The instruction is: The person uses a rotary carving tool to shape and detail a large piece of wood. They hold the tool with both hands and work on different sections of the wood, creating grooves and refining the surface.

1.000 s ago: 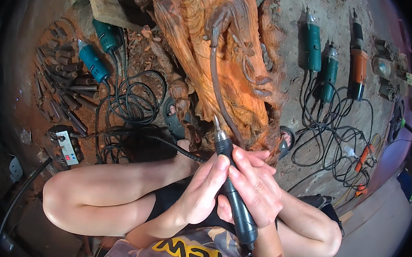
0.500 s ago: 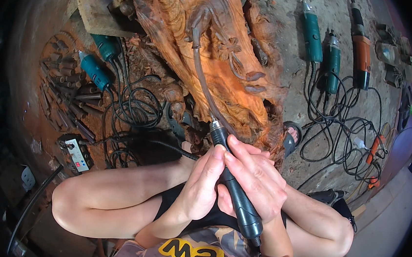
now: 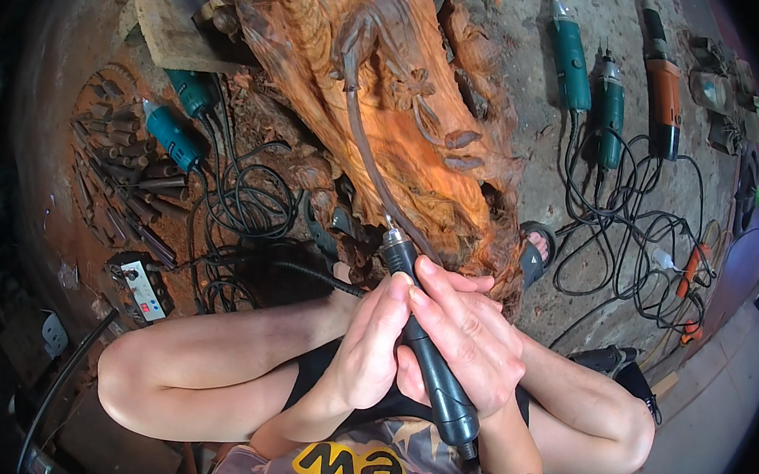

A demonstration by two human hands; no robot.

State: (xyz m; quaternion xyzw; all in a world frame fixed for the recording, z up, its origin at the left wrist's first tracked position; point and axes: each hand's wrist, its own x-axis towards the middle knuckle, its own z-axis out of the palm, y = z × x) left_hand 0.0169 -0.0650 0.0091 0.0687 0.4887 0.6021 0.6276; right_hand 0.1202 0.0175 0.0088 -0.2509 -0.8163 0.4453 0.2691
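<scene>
A black rotary carving tool point(image 3: 441, 394) is gripped between my two hands, slanting from upper left to lower right above my lap. My left hand point(image 3: 372, 345) closes on it from the left, thumb along the body. From the right my right hand point(image 3: 470, 340) wraps it, fingers pressed over the shaft. The metal tip point(image 3: 390, 224) points at a large orange-brown wood carving point(image 3: 388, 138). It meets or nearly touches a long dark curved stem point(image 3: 367, 150) carved in relief; actual contact I cannot make out.
Green power tools point(image 3: 573, 69) and an orange one point(image 3: 664, 95) lie at the far right with tangled black cords point(image 3: 611, 226). On the left are more green tools point(image 3: 172, 135), dark wooden pieces point(image 3: 116, 155) and a white power strip point(image 3: 142, 291). My sandalled foot point(image 3: 536, 251) flanks the carving.
The tool and both hands have shifted very slightly left. The view has moved a little over the carving; the grip looks the same.
</scene>
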